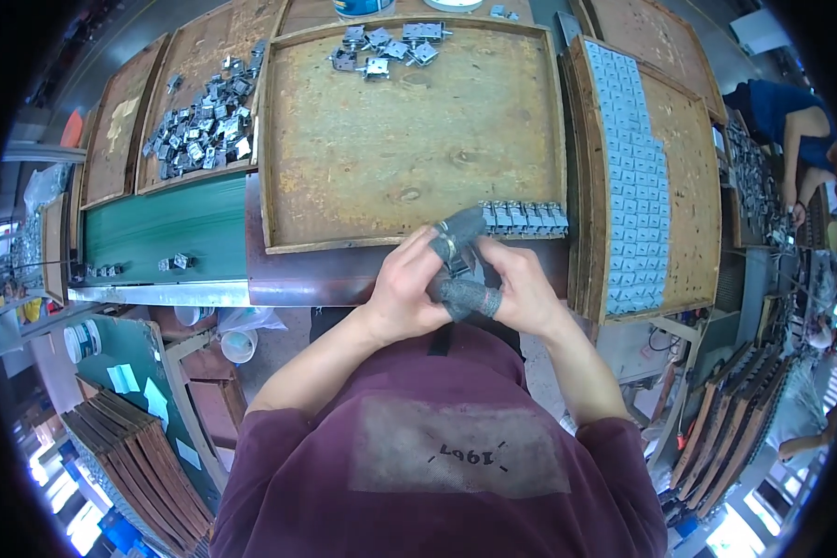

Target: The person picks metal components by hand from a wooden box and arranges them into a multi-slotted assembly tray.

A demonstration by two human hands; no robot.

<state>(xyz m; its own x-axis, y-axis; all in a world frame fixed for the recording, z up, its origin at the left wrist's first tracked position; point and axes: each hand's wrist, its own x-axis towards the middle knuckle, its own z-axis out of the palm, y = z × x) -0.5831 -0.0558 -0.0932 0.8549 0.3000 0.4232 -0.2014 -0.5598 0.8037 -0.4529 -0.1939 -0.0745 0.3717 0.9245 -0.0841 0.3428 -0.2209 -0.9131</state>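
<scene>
My left hand (pixel 402 286) and my right hand (pixel 530 290) meet in front of my chest, at the near edge of a wooden tray (pixel 391 139). Grey wraps cover some of the fingertips. Between them the fingers pinch a small metal part (pixel 458 267), mostly hidden by the wraps. Just beyond my right hand, a tight row of small metal housings (pixel 525 219) lines the tray's near right corner. Several loose metal housings (pixel 377 67) lie scattered at the tray's far side.
On the left, a wooden tray (pixel 153 153) bears a heap of metal housings (pixel 205 126), beside a green surface (pixel 172 228) with a few more. A stacked tray on the right holds packed rows of housings (pixel 637 195). Another person's arm (pixel 792 153) shows at far right.
</scene>
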